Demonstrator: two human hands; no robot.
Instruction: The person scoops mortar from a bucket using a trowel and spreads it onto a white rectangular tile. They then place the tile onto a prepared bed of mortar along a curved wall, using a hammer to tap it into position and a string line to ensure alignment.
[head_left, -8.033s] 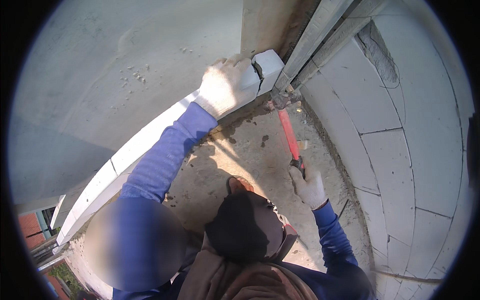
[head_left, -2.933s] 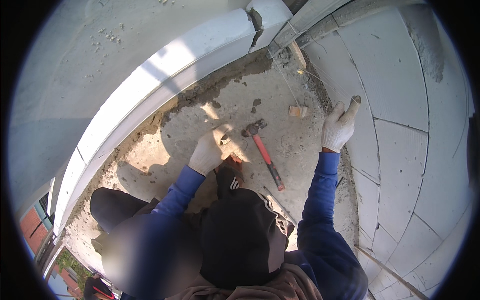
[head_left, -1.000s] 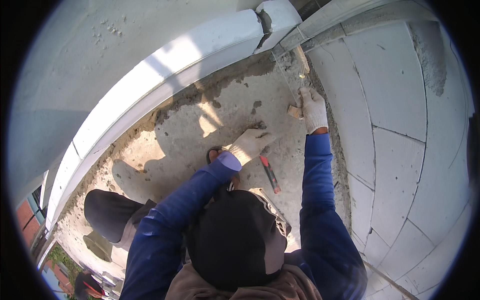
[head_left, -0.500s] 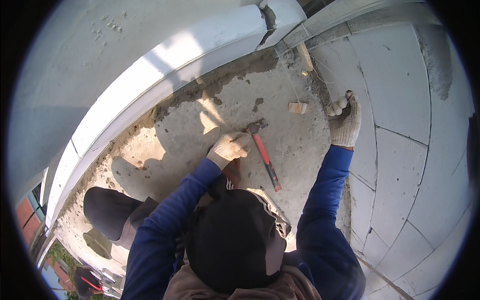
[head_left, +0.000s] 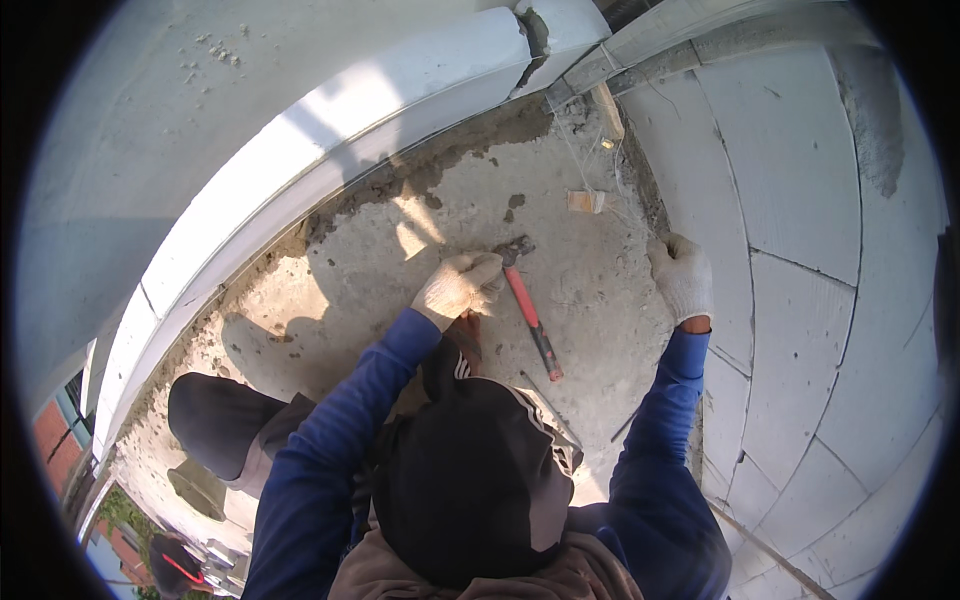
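My left hand (head_left: 458,288), gloved, curled on concrete floor (head_left: 350,280) touching head of red-handled hammer (head_left: 528,318). My right hand (head_left: 682,277), gloved, loosely open, empty, beside block wall (head_left: 800,200).

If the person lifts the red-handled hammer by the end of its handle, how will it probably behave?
The hammer is probably stiff and head-heavy: its dark metal head lies by the left hand, so that end would likely dip. Lying flat on the rough concrete floor, it seems unlikely to roll.

Building site: pale block walls (head_left: 800,200), mortar-crusted slab (head_left: 420,270).
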